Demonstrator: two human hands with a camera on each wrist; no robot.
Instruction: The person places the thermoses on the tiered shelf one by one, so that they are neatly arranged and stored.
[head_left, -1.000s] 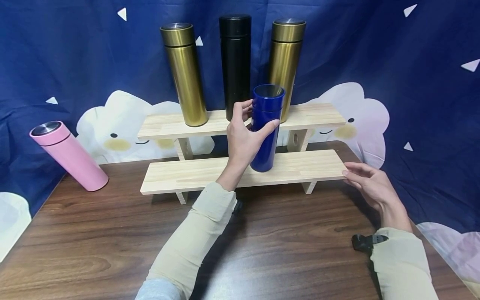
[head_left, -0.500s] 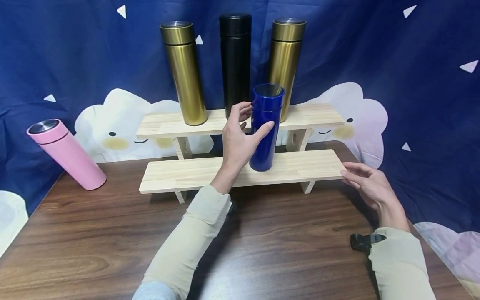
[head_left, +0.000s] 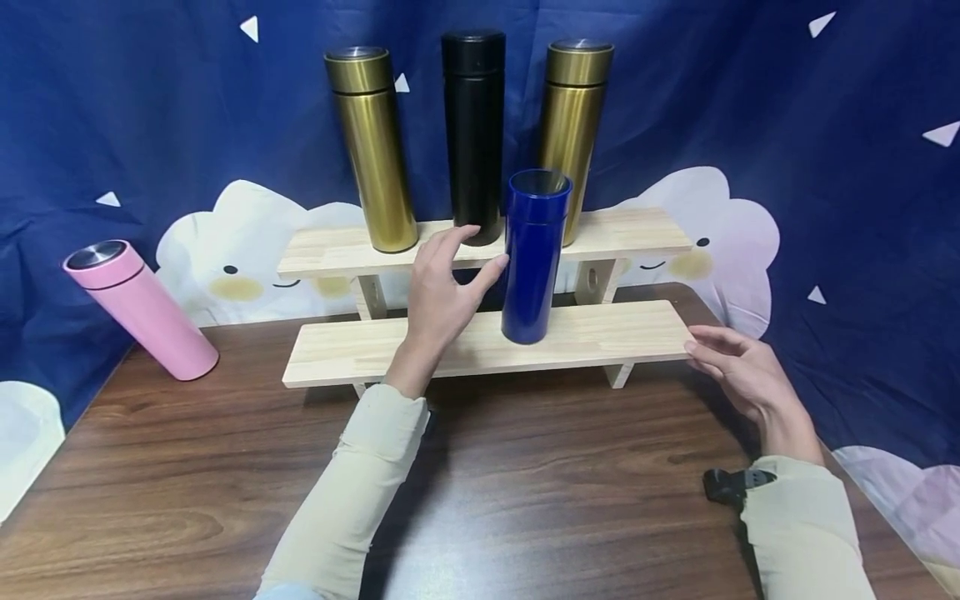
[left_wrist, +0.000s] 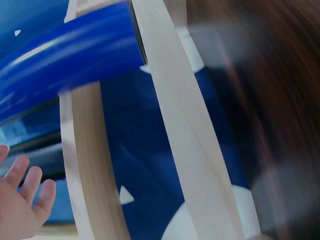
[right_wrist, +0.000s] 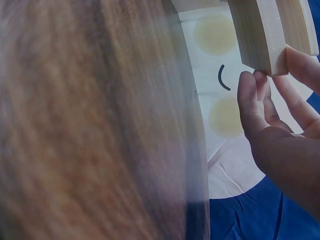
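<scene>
A glossy blue thermos (head_left: 534,267) stands upright on the lower board (head_left: 615,333) of a two-step wooden shelf, right of its middle. Just left of it is my left hand (head_left: 446,287), its fingers apart and bent a little, holding nothing. The thumb tip comes close to the thermos's side; in the left wrist view the hand (left_wrist: 22,202) shows apart from the blue thermos (left_wrist: 70,55). At the lower board's right end, my right hand (head_left: 742,375) holds the corner between thumb and fingers. The right wrist view shows those fingers (right_wrist: 255,107) around the board end (right_wrist: 262,40).
On the upper board (head_left: 637,229) stand a gold thermos (head_left: 375,158), a black thermos (head_left: 475,142) and another gold thermos (head_left: 576,125). A pink thermos (head_left: 146,312) stands at the left on the brown table (head_left: 525,483). A blue cloud-print cloth (head_left: 825,167) hangs behind.
My left hand has let go of the blue thermos and moved left and slightly down, away from it. The thermos stays in place on the lower board. My right hand stays at the board end.
</scene>
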